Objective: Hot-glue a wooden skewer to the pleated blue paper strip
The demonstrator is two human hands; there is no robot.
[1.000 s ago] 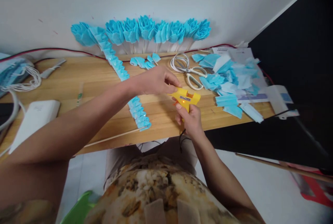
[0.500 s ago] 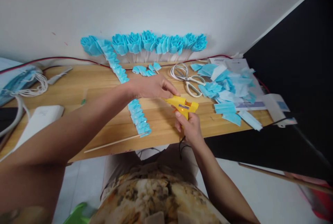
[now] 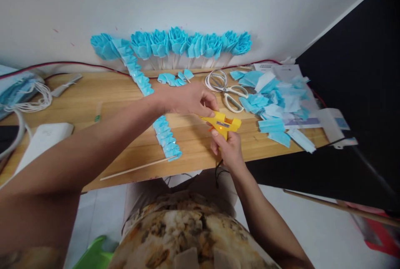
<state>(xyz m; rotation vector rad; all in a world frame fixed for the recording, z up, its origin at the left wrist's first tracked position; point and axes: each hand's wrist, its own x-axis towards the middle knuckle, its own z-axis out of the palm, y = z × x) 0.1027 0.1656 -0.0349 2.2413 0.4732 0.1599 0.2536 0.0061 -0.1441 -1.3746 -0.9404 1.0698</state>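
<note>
My right hand is wrapped round the handle of a yellow hot glue gun, its small orange light lit. My left hand is closed in a pinch at the gun's left end, thumb against the yellow body. A thin pale bit shows between its fingers, too small to name. Under my left forearm runs a long pleated strip of light blue fabric, shiny in spots. One end of a thin wooden stick lies on the strip's near end. The gun's nozzle is hidden by my left hand.
Several blue fabric flowers on sticks lean against the wall. White-handled scissors and a roll of tape lie beyond my hands. Blue fabric pieces are heaped at right. A white power bank and cords are at left.
My left fingers have lifted and curled slightly above the gun, showing a pale bit between them. The gun stays in my right hand. The view has shifted slightly.
</note>
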